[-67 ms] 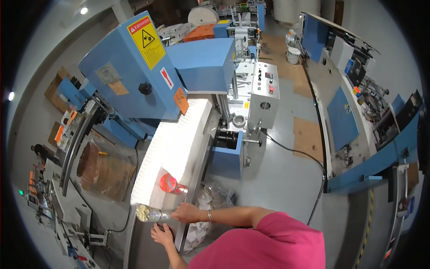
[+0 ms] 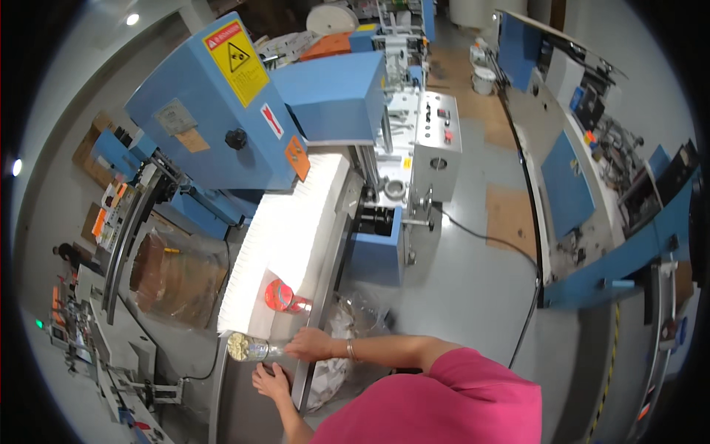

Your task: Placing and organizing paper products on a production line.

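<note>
A clear, roundish container (image 2: 258,348) with a cream-coloured end lies on its side across the machine's channel, against the near end of a long row of white folded paper (image 2: 285,229). My right hand (image 2: 309,345) is closed at the container's right end; its fingertips are partly hidden. Just below it my left hand (image 2: 271,382) rests on the grey bed of the channel, fingers spread and holding nothing. Slightly farther off, a clear container with a red end (image 2: 281,296) lies on the white paper.
A blue machine housing (image 2: 211,111) with a warning label overhangs the row's far end. To its right stands a grey control box (image 2: 438,148). Crumpled clear plastic (image 2: 344,333) hangs beside the channel. A black cable (image 2: 488,240) crosses the floor at right.
The whole view has shifted slightly. My left hand's fingers lie a little flatter and my right hand stays at the container's end.
</note>
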